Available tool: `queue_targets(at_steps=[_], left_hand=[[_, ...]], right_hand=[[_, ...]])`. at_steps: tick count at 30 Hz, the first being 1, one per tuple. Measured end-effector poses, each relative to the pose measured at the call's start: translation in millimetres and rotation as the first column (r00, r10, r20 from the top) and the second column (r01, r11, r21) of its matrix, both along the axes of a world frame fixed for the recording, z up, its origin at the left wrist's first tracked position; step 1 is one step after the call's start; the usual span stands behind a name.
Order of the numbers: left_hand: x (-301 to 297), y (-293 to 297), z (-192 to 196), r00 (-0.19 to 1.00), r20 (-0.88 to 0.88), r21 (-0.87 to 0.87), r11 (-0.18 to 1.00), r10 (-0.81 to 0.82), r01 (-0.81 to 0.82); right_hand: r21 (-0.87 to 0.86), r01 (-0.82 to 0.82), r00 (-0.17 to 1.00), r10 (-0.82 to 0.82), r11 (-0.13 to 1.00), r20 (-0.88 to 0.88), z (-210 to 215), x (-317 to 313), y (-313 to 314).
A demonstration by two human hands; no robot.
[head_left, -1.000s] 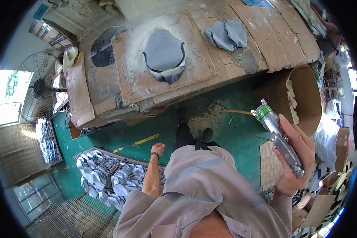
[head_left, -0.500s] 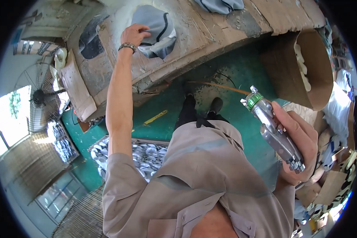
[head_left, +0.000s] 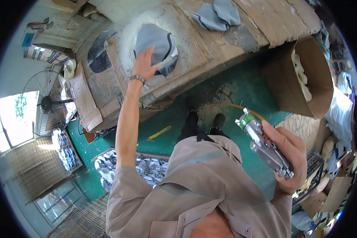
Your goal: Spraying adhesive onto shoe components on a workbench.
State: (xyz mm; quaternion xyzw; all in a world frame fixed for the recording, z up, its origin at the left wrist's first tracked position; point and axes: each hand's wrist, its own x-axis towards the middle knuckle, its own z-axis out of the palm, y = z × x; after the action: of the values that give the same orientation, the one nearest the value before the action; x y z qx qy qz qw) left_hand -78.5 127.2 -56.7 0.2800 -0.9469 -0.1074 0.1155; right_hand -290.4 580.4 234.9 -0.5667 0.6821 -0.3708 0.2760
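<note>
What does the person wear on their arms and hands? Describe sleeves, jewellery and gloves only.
Both hands are bare, with no gloves. The left hand has a beaded metal bracelet at the wrist, and the left forearm is uncovered up to a loose, short, beige shirt sleeve. The right hand shows no ring or watch that can be made out; its sleeve is the same beige cloth.

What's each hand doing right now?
Left hand: open, fingers on the grey fabric piece.
Right hand: closed around the metal spray gun.
</note>
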Motion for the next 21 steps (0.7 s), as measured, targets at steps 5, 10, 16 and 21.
queue_targets(at_steps=[5, 10, 16, 21], left_hand=[[60, 66, 6, 0.885, -0.396, 0.069, 0.969, 0.244, -0.237], [160, 149, -90, 0.792, -0.281, 0.361, 0.824, 0.543, -0.437], [287, 289, -251, 0.677, 0.652, 0.522, 0.445, 0.342, -0.728], [348, 364, -310, 0.687, 0.703, 0.711, -0.219, 0.186, -0.668]], right_hand=[[-0.038, -0.077, 0.995, 0.074, 0.996, -0.073, 14, 0, -30], [-0.072, 0.127, 0.975, -0.137, 0.989, -0.175, 33, 15, -67], [0.073, -0.22, 0.924, 0.232, 0.973, -0.305, 46, 18, -95], [-0.034, 0.06, 0.896, -0.069, 0.998, -0.439, 43, 23, -103]])
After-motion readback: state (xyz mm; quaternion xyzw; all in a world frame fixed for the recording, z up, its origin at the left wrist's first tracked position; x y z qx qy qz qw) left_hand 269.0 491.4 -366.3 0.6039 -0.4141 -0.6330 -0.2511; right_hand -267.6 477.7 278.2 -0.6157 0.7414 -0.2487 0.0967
